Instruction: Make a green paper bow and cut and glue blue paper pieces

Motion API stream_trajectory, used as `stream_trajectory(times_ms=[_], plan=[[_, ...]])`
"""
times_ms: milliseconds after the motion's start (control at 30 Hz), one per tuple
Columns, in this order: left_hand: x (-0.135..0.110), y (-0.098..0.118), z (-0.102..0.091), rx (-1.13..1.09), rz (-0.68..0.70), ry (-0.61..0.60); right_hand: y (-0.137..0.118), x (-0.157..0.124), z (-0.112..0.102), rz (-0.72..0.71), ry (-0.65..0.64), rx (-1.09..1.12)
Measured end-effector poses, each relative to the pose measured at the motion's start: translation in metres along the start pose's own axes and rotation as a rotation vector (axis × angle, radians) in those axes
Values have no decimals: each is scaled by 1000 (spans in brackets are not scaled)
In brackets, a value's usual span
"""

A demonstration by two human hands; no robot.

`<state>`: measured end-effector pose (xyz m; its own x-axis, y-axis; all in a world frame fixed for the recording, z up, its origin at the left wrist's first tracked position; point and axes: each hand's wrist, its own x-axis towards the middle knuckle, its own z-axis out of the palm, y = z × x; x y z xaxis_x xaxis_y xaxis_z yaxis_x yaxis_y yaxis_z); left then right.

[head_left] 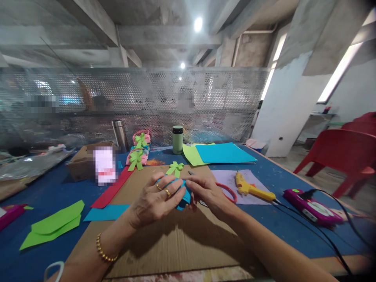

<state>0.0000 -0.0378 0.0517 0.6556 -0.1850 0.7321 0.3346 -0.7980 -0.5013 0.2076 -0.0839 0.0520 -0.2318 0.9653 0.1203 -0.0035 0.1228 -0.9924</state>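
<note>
Both hands are closed around a small blue paper piece (pixel 184 199) above a brown cardboard sheet (pixel 164 243). My left hand (pixel 158 199) covers much of it with curled fingers. On its other side, the fingers of my right hand (pixel 207 192) pinch the edge; their tips are partly hidden. Just beyond my hands lies a green paper bow (pixel 175 169). Scissors with red handles (pixel 230 192) lie partly under my right hand. A red paper strip (pixel 113 190) and a blue paper strip (pixel 105 212) rest left of my left hand.
A yellow glue gun (pixel 254 190) lies on lilac paper to the right, its cord leading past a purple power strip (pixel 313 207). Blue sheets (pixel 226 152), a green bottle (pixel 178 140), a steel flask (pixel 120 135) and a cardboard box (pixel 80 162) stand or lie behind. Green paper (pixel 55 225) lies left.
</note>
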Motion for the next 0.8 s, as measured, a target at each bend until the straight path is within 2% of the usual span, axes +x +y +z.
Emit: stream_trajectory(times_ms=[200, 500, 667, 800], plan=[[-6, -1, 12, -42, 26, -14, 2, 3, -3, -13, 9, -37], [4, 0, -3, -40, 54, -83, 3, -1, 10, 24, -20, -84], [0, 2, 5, -98, 50, -19, 1, -3, 12, 28, -24, -70], [-1, 3, 8, -114, 65, -49, 1, -2, 12, 28, -24, -43]])
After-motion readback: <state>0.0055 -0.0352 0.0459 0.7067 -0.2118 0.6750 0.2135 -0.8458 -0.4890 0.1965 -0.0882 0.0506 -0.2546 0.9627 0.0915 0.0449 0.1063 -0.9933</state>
